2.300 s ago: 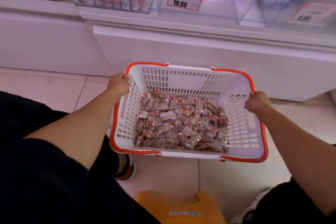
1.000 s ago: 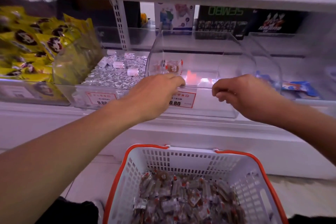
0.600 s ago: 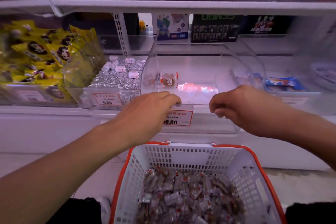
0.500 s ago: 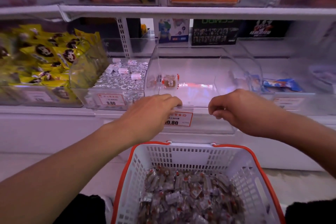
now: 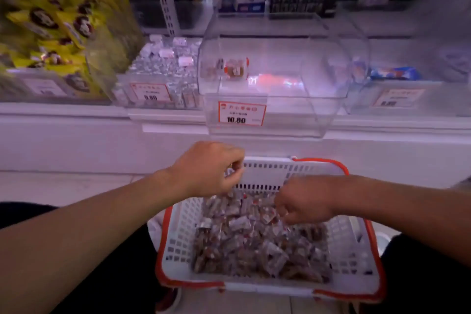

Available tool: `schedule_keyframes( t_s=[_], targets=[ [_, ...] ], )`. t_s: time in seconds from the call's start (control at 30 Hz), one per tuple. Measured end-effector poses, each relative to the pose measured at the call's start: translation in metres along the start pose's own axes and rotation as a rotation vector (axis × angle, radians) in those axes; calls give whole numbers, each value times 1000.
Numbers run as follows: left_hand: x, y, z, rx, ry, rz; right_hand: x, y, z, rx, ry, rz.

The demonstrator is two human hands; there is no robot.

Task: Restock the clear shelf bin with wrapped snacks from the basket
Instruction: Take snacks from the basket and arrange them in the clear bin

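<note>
**Restock barely begun**

Nearly bare clear shelf bin (image 5: 277,79) on the shelf, one wrapped snack (image 5: 235,70) inside. Full basket (image 5: 178,232) on the floor below. Left hand (image 5: 211,168) curled, seemingly pinching snacks; right hand (image 5: 303,202) curled into the snack pile (image 5: 254,239), hold unclear.
</note>
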State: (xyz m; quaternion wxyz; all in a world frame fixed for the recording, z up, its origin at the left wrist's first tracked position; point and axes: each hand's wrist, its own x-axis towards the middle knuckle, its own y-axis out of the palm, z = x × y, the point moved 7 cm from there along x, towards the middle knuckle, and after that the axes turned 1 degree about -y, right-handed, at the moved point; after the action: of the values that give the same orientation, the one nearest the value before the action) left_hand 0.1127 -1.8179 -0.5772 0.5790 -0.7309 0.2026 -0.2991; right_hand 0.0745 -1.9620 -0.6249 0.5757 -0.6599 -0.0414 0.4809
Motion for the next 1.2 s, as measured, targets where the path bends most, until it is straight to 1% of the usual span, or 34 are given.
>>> schedule_keyframes(
  t_s=[0.03, 0.07, 0.1, 0.13, 0.17, 0.23, 0.27, 0.33, 0.4, 0.5, 0.53, 0.6, 0.67, 0.7, 0.77, 0.9, 1.0, 1.1, 1.2],
  targets=[
    [-9, 45, 13, 28, -127, 293, 14, 34, -4, -5, 24, 142],
    [-24, 86, 26, 15, -241, 534, 26, 65, -12, -19, 64, 251],
    [-42, 121, 37, -38, -354, 698, 37, 95, -22, -11, 118, 328],
    [-58, 150, 47, -111, -471, 777, 47, 121, -33, 17, 172, 372],
    [-72, 174, 54, -185, -587, 799, 58, 140, -43, 54, 217, 386],
    [-99, 217, 60, -292, -766, 827, 76, 168, -60, 196, 315, 330],
    [-109, 235, 59, -317, -819, 852, 85, 180, -67, 287, 363, 274],
    [-121, 265, 57, -329, -867, 896, 99, 203, -71, 472, 434, 183],
    [-131, 284, 58, -309, -907, 903, 112, 224, -70, 603, 485, 127],
    [-139, 301, 55, -152, -892, 906, 129, 243, -66, 559, 562, 72],
    [-142, 306, 50, -105, -880, 922, 136, 245, -60, 543, 546, 64],
    [-145, 314, 42, -105, -887, 896, 151, 247, -42, 543, 461, 92],
    [-145, 317, 41, -162, -888, 814, 162, 245, -26, 501, 341, 124],
    [-145, 317, 43, -208, -891, 779, 165, 243, -22, 486, 283, 117],
    [-146, 313, 51, -330, -912, 732, 167, 238, -20, 529, 206, 82],
    [-144, 299, 62, -451, -898, 631, 166, 237, -32, 756, 260, 76],
    [-140, 291, 65, -580, -973, 556, 159, 223, -40, 975, 329, 38],
    [-132, 281, 65, -697, -1038, 571, 145, 200, -45, 1109, 350, -1],
    [-122, 270, 62, -793, -1022, 574, 127, 185, -50, 1297, 386, -75]
  ],
)
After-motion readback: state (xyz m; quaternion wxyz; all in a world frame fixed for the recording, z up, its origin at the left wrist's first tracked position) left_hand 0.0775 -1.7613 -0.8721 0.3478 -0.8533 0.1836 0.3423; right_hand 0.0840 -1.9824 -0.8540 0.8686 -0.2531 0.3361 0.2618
